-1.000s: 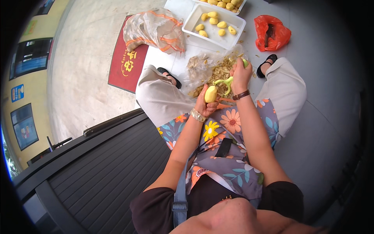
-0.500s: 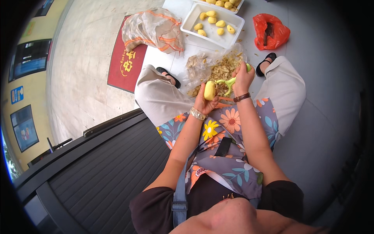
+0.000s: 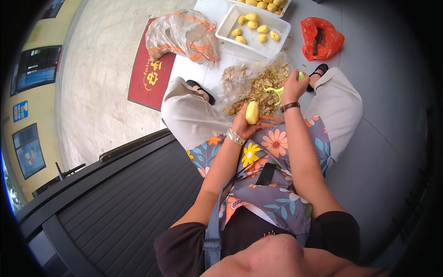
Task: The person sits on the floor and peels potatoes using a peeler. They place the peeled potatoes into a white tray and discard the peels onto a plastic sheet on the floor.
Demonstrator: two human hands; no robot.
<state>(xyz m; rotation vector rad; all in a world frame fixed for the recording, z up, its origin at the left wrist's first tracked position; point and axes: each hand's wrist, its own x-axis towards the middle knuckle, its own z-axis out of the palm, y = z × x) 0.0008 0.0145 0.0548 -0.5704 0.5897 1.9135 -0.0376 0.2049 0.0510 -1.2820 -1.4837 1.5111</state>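
A peeled yellow potato (image 3: 252, 112) is gripped in my left hand (image 3: 241, 123), held above my apron at the near edge of the peel pile. My right hand (image 3: 294, 87) is closed around the handle of a light green peeler (image 3: 278, 92), whose head points left toward the potato without touching it. Under and beyond both hands, a heap of potato peels (image 3: 267, 83) lies on a clear plastic bag (image 3: 234, 76) between my feet. Part of the peeler handle is hidden by my fingers.
Beyond the peels stands a white tub (image 3: 278, 50) with several peeled potatoes. Another tub (image 3: 286, 10) behind it is filled with potatoes. A woven sack (image 3: 182, 37) lies far left on a red mat (image 3: 150, 76); a red plastic bag (image 3: 328, 41) sits far right.
My right hand has drawn the peeler away from the potato, to the right and slightly up. The left hand still holds the potato, shifted slightly right and nearer me.
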